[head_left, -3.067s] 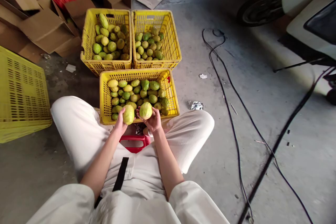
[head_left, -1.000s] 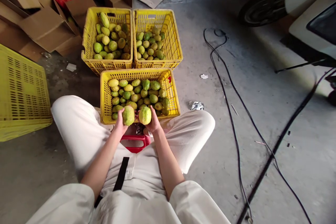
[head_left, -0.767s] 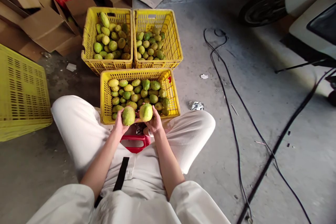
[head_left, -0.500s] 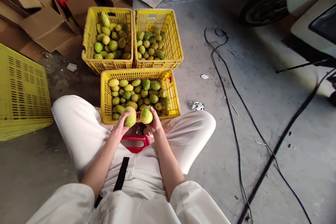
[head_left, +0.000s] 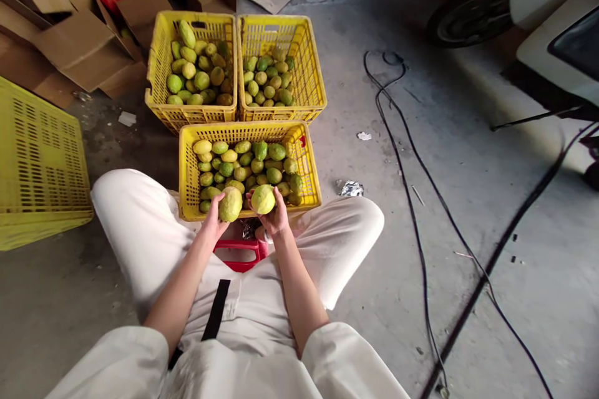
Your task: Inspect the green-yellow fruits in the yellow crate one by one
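Note:
My left hand point(head_left: 213, 219) is closed round a yellow-green fruit point(head_left: 231, 204) with slightly mottled skin. Another yellow-green fruit point(head_left: 262, 199), rounder and paler on top, sits in the grasp of my right hand point(head_left: 277, 219). Both are held side by side, a small gap apart, over the near rim of a yellow plastic crate point(head_left: 188, 199). Inside that crate lie several green and yellow fruits point(head_left: 256, 166) of the same sort, oval to round. Their exact kind I cannot tell. The fruits partly hide my fingers.
Behind stand a left yellow crate point(head_left: 156, 68) and a right yellow crate point(head_left: 316, 68), both holding fruit. Another yellow crate point(head_left: 42, 168) is at far left. Cardboard boxes point(head_left: 88, 50) are piled behind it. A red stool point(head_left: 243, 262) shows between my legs. Black cables point(head_left: 412, 212) cross the floor.
Both fruits have turned a little in my hands. The right one has moved slightly right and up, widening the gap between them. The crates stay put.

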The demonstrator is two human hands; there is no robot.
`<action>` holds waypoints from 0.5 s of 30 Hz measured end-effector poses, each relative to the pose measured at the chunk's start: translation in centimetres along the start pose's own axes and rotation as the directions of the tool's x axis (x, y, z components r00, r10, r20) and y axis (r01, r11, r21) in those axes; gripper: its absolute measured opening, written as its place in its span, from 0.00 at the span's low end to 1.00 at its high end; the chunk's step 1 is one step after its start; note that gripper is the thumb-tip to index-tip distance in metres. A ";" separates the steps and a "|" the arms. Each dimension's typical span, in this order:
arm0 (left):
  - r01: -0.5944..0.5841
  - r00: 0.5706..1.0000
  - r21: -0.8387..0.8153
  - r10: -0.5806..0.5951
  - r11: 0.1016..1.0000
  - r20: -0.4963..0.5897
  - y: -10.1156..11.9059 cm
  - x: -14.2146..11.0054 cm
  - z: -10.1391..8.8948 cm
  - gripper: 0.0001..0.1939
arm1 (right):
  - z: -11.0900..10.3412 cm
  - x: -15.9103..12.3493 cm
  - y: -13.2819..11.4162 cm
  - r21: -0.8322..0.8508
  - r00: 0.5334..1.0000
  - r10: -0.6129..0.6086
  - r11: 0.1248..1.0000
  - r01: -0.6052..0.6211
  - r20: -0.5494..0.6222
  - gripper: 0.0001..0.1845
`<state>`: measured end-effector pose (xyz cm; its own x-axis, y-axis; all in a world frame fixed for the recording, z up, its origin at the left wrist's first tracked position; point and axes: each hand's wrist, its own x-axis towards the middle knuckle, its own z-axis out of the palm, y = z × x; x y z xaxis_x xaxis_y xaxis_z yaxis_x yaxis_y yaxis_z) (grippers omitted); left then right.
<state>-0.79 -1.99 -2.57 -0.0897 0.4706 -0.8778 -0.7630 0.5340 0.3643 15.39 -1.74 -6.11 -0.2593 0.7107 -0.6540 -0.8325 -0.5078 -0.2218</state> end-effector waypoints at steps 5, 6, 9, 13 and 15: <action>0.101 0.994 0.149 -0.106 0.984 0.029 0.3 0.4 -0.3 0.13 | -0.1 -0.2 -0.4 -0.066 0.997 0.036 0.997 -0.031 0.064 0.13; 0.115 0.992 0.163 -0.121 0.980 0.024 0.3 0.5 -0.4 0.13 | -0.1 -0.1 -0.3 -0.088 0.996 0.057 0.995 -0.052 0.062 0.14; 0.151 0.987 0.173 -0.158 0.973 0.028 0.2 0.5 -0.5 0.13 | 0.0 0.3 0.0 -0.133 0.994 0.106 0.985 -0.106 -0.009 0.16; 0.165 0.983 0.155 -0.174 0.974 0.051 -0.1 0.6 -0.5 0.10 | 0.1 0.6 0.5 -0.146 0.993 0.070 0.986 -0.083 -0.095 0.16; 0.158 0.985 0.120 -0.166 0.980 0.052 -0.2 0.8 -0.7 0.10 | 0.0 0.5 0.5 -0.127 0.996 0.028 0.991 -0.038 -0.081 0.15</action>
<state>-1.16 -2.18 -3.51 0.0714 0.4115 -0.9086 -0.6851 0.6823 0.2552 14.83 -1.58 -6.55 -0.2417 0.6543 -0.7166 -0.7528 -0.5924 -0.2870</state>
